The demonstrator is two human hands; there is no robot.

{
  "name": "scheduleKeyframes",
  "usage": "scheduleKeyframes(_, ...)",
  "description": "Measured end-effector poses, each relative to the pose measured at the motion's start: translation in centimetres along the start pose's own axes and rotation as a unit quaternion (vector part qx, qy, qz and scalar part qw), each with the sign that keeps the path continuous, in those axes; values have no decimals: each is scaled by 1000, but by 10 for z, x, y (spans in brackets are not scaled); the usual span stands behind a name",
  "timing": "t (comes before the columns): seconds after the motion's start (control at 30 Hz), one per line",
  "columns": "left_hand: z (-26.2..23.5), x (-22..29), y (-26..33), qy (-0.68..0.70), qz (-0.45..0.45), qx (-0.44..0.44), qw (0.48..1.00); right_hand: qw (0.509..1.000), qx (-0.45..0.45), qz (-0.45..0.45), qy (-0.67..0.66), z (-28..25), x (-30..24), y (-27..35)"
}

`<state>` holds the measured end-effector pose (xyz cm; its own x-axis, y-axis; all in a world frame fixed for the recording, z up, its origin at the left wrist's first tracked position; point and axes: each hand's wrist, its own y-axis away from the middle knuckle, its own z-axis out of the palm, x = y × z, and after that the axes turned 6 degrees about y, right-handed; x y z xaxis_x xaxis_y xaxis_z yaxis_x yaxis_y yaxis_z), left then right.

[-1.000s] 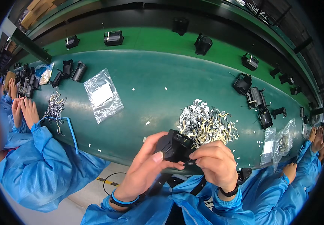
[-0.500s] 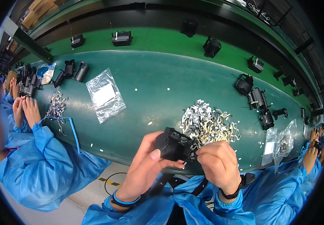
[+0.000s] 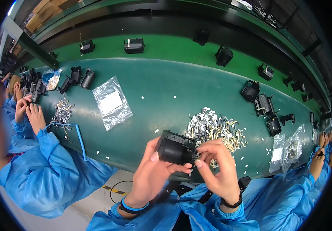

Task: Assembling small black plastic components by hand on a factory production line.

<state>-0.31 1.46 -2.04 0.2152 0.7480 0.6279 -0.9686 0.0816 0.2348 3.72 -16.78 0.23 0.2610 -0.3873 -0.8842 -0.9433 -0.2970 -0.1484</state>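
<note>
My left hand grips a black plastic housing with a rounded body, holding it above the near table edge. At the housing's right end, my right hand has thumb and forefinger pinched on what looks like a short wire, mostly covered by the fingertips. Just beyond both hands lies a heap of short wires in white, grey, black and yellow, with small white connectors.
A clear plastic bag lies left of centre. Black housings stand at right, with more on the green strip behind. A co-worker's hands are beside a smaller wire heap at left. Plastic bags lie at right.
My right hand has turned, its fingers spreading more and its thumb now showing at the housing's end. The housing has tilted slightly in my left hand. The whole view has shifted a little.
</note>
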Motion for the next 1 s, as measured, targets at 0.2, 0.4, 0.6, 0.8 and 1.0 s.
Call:
scheduleKeyframes(0.2,-9,3,5,6,-6,-17,1000,1000,9,-9,-17,14,13,3)
scheduleKeyframes(0.4,-17,-3,1,-104,-80,-48,990,994,-105,34,2,-9,9,15)
scheduleKeyframes(0.6,-10,-12,6,-92,12,-21,995,943,-119,172,-259,-3,17,21)
scheduleKeyframes(0.8,0,-8,6,-146,58,77,985,952,14,151,-265,25,-8,13)
scheduleKeyframes(1.0,13,-25,-6,-22,114,157,981,990,118,-69,-24,35,1,15)
